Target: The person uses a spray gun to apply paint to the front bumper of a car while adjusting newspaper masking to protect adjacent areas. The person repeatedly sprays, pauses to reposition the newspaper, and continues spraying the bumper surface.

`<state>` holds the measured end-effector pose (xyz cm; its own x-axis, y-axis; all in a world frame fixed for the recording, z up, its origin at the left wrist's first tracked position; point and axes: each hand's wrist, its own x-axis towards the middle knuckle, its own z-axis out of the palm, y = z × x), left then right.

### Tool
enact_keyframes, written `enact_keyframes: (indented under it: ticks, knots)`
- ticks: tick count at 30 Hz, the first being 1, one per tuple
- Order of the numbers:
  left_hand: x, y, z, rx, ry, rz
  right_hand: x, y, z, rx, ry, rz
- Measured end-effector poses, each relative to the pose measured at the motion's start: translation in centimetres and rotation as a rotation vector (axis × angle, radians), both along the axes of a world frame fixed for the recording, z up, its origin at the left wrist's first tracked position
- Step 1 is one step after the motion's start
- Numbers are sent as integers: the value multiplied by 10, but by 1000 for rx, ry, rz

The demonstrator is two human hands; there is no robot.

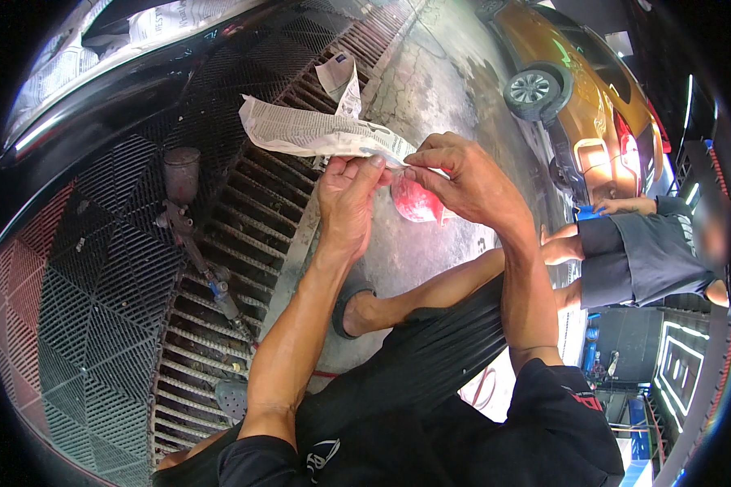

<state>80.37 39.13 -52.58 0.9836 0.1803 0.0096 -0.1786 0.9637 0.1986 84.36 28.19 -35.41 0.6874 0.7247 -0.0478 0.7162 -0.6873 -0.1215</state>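
A folded strip of newspaper (pixel 309 132) stretches between my hands, its loose end hanging out to the left. My left hand (pixel 351 195) pinches its lower edge between thumb and fingers. Close by, my right hand (pixel 471 178) grips the narrow end with bent fingers and thumb. Another newspaper piece (pixel 341 81) sticks up behind the strip. Below my right hand, a round red thing (pixel 418 199) shows partly; its kind cannot be made out.
A paint spray gun (pixel 185 211) with a grey cup lies at the left by a metal floor grating (pixel 248 203). A black car panel (pixel 138 97) with newspaper masking is at upper left. An orange car (pixel 581 73) stands beyond, with another person (pixel 658 252) at right.
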Motion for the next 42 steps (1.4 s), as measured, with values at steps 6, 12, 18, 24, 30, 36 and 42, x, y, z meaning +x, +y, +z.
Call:
enact_keyframes:
  ticks: [6, 12, 18, 24, 30, 36, 42]
  knots:
    - [1, -2, -6, 9, 42, -11, -3, 2, -1, 2, 14, -38]
    - [4, -2, -6, -14, 40, -1, -1, 1, -1, -23, 19, -21]
    - [5, -1, -1, 30, 85, 37, -2, 6, -3, -65, 14, 26]
    - [7, 4, 0, -3, 28, 35, -1, 13, -2, -59, 28, -9]
    - [4, 10, 1, -60, 14, 1, -3, 17, -3, -97, -19, 73]
    - [1, 10, 7, -71, 28, 4, -6, 17, -7, -117, -30, 72]
    - [1, 8, 6, -60, -19, -9, -6, 14, -8, -136, -42, 73]
